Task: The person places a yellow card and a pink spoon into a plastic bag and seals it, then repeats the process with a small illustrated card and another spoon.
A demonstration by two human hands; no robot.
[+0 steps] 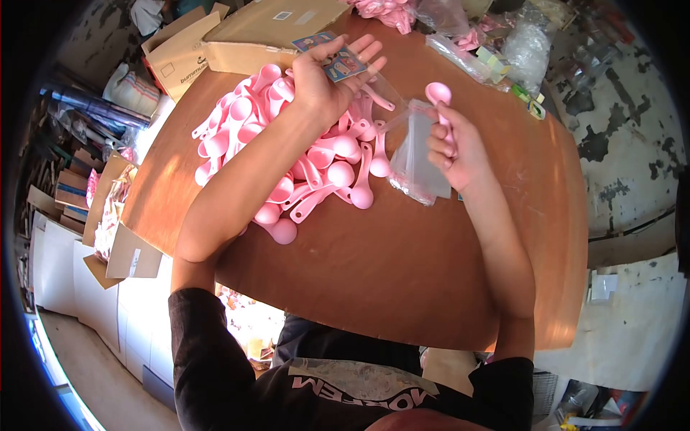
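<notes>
— What do the hands have?

— The left hand (327, 79), upper middle of the frame, lies palm up with fingers spread, a printed card (338, 61) resting on them. The right hand (453, 147) has its fingers curled around a pink spoon (440, 100) and a clear plastic bag (418, 161).

— And around them?

— A pile of pink spoons (287, 151) covers the bench (402, 266) under the left forearm, which hides part of it. Cardboard boxes (237, 36) sit at upper left; what look like more bags (496, 50), hard to make out, lie upper right.
</notes>
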